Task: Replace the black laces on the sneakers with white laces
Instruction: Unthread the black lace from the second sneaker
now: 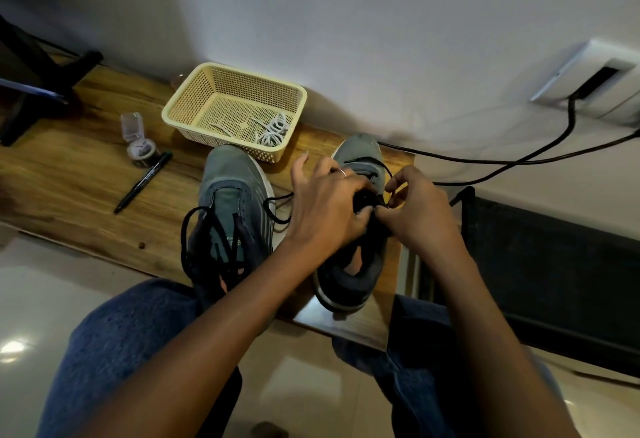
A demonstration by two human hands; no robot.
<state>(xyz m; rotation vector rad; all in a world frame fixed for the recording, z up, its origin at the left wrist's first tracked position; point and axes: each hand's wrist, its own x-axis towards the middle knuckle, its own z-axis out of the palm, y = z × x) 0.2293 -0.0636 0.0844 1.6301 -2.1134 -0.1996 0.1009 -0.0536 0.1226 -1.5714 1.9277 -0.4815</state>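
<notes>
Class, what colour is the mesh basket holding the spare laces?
Pale yellow, cream-like; the basket shows best in the head view.

Take the basket (234,110) as your landmark. Its open top is free from above, and only white laces (273,129) lie in its near right corner. Behind it the wall (346,21) closes that side off. To its left you have bare wooden table (79,174), until a small clear jar (138,141) and a black pen (143,183) block the near-left stretch. Just in front of the basket the left sneaker (232,209) stands with its toe nearly touching the rim. To the basket's right, the right sneaker (356,229) and both of your hands fill the space, and loose black lace (277,209) crosses the gap between the shoes.
</notes>
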